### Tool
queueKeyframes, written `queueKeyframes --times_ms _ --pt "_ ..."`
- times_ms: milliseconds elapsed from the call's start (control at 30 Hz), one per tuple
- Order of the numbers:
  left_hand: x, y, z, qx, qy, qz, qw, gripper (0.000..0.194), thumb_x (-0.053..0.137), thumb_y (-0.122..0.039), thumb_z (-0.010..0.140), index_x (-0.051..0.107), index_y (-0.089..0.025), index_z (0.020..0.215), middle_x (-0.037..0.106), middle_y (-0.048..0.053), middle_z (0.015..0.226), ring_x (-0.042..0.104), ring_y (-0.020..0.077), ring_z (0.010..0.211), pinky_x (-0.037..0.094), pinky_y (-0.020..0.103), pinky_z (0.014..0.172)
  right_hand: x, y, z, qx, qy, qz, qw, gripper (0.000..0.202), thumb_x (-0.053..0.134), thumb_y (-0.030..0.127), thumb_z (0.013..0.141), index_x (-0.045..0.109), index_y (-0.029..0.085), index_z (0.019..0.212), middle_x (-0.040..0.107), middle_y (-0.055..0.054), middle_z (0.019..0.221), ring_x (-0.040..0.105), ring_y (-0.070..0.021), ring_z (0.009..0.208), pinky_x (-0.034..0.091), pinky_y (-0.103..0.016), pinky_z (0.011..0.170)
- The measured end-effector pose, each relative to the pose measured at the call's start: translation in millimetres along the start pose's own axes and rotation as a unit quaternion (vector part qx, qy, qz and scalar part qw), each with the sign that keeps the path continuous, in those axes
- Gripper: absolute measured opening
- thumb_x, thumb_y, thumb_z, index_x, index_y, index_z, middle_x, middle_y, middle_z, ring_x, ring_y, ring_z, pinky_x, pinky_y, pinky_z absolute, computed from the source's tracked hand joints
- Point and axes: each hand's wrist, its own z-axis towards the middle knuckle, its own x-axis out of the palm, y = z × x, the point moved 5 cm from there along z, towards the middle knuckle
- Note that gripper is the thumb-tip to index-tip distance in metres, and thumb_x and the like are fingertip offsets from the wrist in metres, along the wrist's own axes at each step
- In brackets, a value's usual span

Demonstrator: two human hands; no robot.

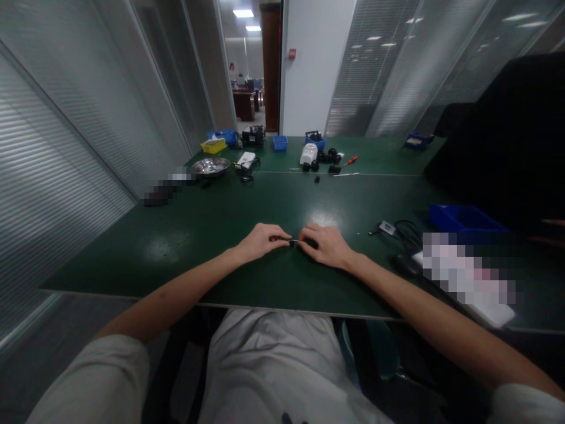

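Both hands meet near the front middle of the green table (247, 206). My left hand (263, 241) is closed in a pinch on a small dark piece (291, 242), which shows at its fingertips. My right hand (324, 245) is closed just to the right, thumb and fingers pressed together around something small, partly hidden. A thin light strip runs between the two sets of fingertips. Which hand grips the strip is too small to tell.
A steel bowl (212, 166), yellow tray (213, 146), small blue bin (280, 142), white device (308, 154) and red screwdriver (352, 160) lie toward the back. At right are a blue tray (465, 219), a cable with a tag (387, 228) and a black mouse (406, 264).
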Motion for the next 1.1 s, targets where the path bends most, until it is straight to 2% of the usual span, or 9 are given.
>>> queueKeyframes --times_ms 167,367,633,767,933,1100 --pt "-0.5 -2 -1 0.026 -0.017 -0.006 0.999 0.022 0.071 -0.031 0.097 0.082 -0.019 0.112 0.078 0.009 0.109 0.073 0.0211 0.100 0.054 0.032 0.093 0 1 0 0.002 0.006 0.014 1.000 0.018 0.055 0.037 0.102 0.067 0.024 0.100 0.067 -0.005 0.097 0.057 -0.0171 0.074 0.030 -0.030 0.061" --pt "-4.1 -1 -2 0.014 -0.051 -0.018 0.998 0.023 0.070 -0.033 0.098 0.083 -0.019 0.111 0.078 0.009 0.113 0.074 0.0222 0.104 0.056 0.033 0.095 -1 -2 0 0.011 -0.015 0.059 0.998 0.022 0.050 0.039 0.105 0.064 0.023 0.100 0.067 -0.004 0.096 0.058 -0.0178 0.077 0.033 -0.029 0.064" --pt "4.3 -5 -2 0.068 0.011 0.080 0.994 0.028 0.060 -0.032 0.104 0.080 -0.017 0.118 0.075 0.011 0.114 0.070 0.0212 0.107 0.054 0.033 0.099 1 9 1 -0.018 0.020 -0.018 0.999 0.021 0.048 0.036 0.106 0.063 0.022 0.101 0.065 -0.007 0.097 0.055 -0.0168 0.070 0.026 -0.032 0.060" --pt "6.9 -4 -4 0.096 0.003 0.095 0.991 0.030 0.056 -0.030 0.106 0.079 -0.016 0.119 0.074 0.011 0.116 0.070 0.0204 0.108 0.055 0.032 0.099 4 13 2 -0.022 0.032 -0.049 0.998 0.027 0.041 0.036 0.109 0.061 0.020 0.103 0.065 -0.007 0.098 0.057 -0.0173 0.074 0.026 -0.031 0.060" --pt "2.9 -4 -4 0.108 -0.027 0.062 0.992 0.028 0.059 -0.030 0.105 0.078 -0.016 0.119 0.075 0.010 0.117 0.072 0.0193 0.107 0.056 0.031 0.098 6 10 2 -0.008 0.020 -0.029 0.999 0.028 0.039 0.039 0.110 0.059 0.020 0.106 0.066 -0.006 0.101 0.058 -0.0165 0.075 0.028 -0.030 0.062" --pt "5.4 -7 -4 0.107 -0.019 0.091 0.990 0.030 0.057 -0.031 0.106 0.078 -0.015 0.120 0.074 0.011 0.116 0.071 0.0198 0.108 0.056 0.031 0.098 6 9 1 -0.012 0.031 -0.039 0.999 0.028 0.039 0.039 0.110 0.059 0.020 0.106 0.065 -0.006 0.100 0.058 -0.0167 0.074 0.026 -0.030 0.061"
